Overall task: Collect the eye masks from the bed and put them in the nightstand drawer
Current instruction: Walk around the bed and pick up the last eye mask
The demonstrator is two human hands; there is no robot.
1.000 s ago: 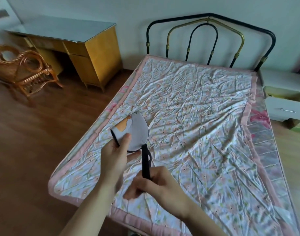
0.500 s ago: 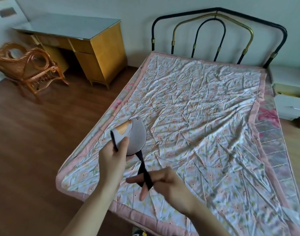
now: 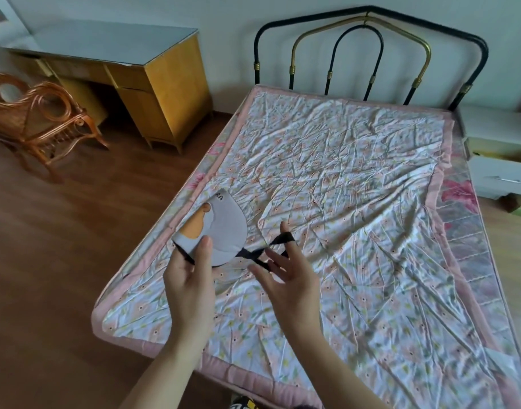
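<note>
A grey eye mask point(image 3: 223, 228) with an orange duck print is held above the bed's near left part. My left hand point(image 3: 189, 276) pinches its lower left end between thumb and fingers. Its black strap point(image 3: 268, 249) runs to the right and loops over the spread fingers of my right hand point(image 3: 285, 270). The bed point(image 3: 356, 178) carries a wrinkled floral sheet with a pink border. The white nightstand point(image 3: 501, 172) stands at the bed's far right, its drawer pulled open.
A black and brass metal headboard point(image 3: 368, 51) stands at the bed's far end. A yellow wooden desk point(image 3: 141, 78) and a rattan chair point(image 3: 40, 116) stand at the far left on the brown wooden floor point(image 3: 61, 246).
My right hand has opened from a pinch on the strap and spread its fingers, stretching the strap out to the right. The mask has turned flatter toward me.
</note>
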